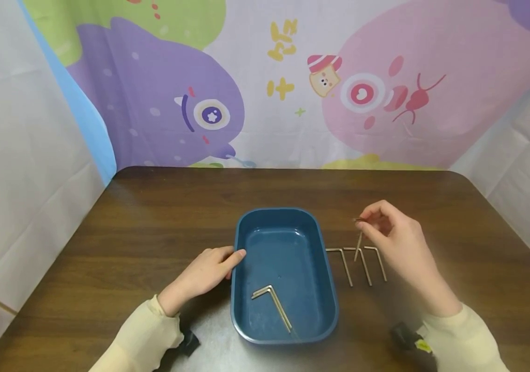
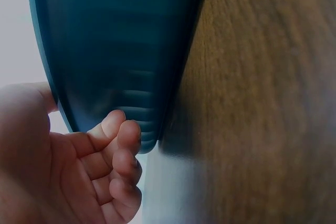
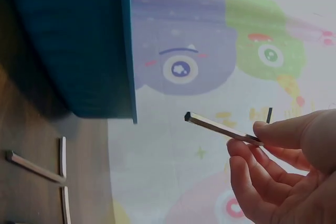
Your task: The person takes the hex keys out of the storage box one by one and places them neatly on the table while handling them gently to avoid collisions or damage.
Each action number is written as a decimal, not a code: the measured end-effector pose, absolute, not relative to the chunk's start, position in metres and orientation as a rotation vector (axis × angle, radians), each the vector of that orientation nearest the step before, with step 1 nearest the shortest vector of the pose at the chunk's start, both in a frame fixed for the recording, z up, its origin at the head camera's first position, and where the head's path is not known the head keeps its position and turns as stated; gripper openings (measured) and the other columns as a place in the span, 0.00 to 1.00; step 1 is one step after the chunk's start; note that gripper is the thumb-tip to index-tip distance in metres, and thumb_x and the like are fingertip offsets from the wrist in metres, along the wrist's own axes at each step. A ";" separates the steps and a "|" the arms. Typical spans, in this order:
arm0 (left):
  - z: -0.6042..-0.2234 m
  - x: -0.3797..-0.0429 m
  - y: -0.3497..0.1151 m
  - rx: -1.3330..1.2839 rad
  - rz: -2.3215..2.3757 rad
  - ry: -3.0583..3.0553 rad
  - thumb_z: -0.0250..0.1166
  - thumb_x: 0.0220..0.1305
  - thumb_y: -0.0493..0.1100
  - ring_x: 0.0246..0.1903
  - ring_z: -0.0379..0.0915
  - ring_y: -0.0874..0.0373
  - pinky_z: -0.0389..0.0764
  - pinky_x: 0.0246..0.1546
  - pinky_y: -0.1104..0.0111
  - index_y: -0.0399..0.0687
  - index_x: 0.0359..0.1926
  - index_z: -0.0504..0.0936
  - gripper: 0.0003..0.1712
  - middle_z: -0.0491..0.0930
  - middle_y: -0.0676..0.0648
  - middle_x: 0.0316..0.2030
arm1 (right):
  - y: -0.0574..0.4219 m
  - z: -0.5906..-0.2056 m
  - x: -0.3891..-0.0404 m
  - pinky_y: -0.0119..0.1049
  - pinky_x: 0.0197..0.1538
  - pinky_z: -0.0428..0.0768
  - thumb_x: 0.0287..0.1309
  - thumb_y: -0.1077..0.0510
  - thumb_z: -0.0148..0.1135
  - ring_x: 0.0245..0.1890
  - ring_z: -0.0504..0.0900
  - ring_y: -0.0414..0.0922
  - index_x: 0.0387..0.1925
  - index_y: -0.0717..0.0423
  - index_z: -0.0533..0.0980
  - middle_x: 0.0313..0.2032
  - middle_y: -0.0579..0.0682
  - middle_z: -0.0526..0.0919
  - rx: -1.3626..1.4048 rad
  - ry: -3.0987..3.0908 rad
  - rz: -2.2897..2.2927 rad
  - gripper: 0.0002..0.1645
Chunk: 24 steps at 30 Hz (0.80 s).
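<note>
A deep blue rectangular plastic tub [image 1: 281,248] stands on the table in the head view. My left hand [image 1: 206,271] grips its left side, thumb over the rim and fingers bent against the outer wall. Two L-shaped hex keys [image 1: 279,306] lie side by side on the tub floor. To the right of the tub, my right hand [image 1: 399,243] pinches another hex key [image 3: 218,127] near its bend between thumb and fingertips, raised off the table with its long arm hanging down. Three more hex keys [image 1: 346,267] lie in a row on the wood below that hand.
The dark wooden table [image 1: 162,206] ends at a cartoon-printed cloth [image 1: 274,119] behind it, with pale cloth [image 1: 27,155] at both sides. Black devices [image 1: 189,342] sit at both wrists, by the cream sleeves.
</note>
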<state>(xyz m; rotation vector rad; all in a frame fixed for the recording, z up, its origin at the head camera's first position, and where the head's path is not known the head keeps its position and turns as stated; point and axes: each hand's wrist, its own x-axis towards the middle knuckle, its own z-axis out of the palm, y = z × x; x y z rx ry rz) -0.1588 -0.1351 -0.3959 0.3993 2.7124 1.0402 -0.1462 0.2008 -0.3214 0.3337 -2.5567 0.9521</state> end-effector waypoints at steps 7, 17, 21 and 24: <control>-0.397 -0.159 -0.135 0.394 1.038 2.715 0.46 0.65 0.63 0.17 0.65 0.61 0.65 0.24 0.69 0.53 0.20 0.72 0.25 0.71 0.54 0.15 | 0.209 -0.321 -0.149 0.27 0.26 0.69 0.52 0.58 0.64 0.21 0.74 0.37 0.33 0.49 0.75 0.26 0.45 0.80 0.299 -2.585 0.903 0.06; -0.397 -0.159 -0.135 0.393 1.033 2.711 0.46 0.65 0.62 0.17 0.65 0.61 0.65 0.23 0.69 0.53 0.21 0.72 0.25 0.71 0.54 0.15 | 0.219 -0.326 -0.156 0.30 0.28 0.68 0.52 0.61 0.64 0.22 0.74 0.39 0.31 0.51 0.75 0.26 0.46 0.79 0.283 -2.620 0.796 0.06; -0.396 -0.159 -0.135 0.387 1.043 2.700 0.46 0.65 0.62 0.18 0.64 0.61 0.65 0.23 0.69 0.52 0.21 0.72 0.25 0.71 0.53 0.16 | 0.222 -0.329 -0.160 0.32 0.29 0.68 0.52 0.60 0.63 0.23 0.73 0.40 0.31 0.52 0.75 0.25 0.46 0.79 0.276 -2.669 0.780 0.05; -0.396 -0.159 -0.135 0.389 1.045 2.698 0.46 0.66 0.61 0.18 0.65 0.61 0.65 0.23 0.69 0.52 0.21 0.72 0.24 0.71 0.53 0.16 | 0.225 -0.330 -0.162 0.34 0.30 0.68 0.52 0.60 0.63 0.24 0.73 0.41 0.31 0.53 0.76 0.25 0.47 0.79 0.265 -2.709 0.770 0.04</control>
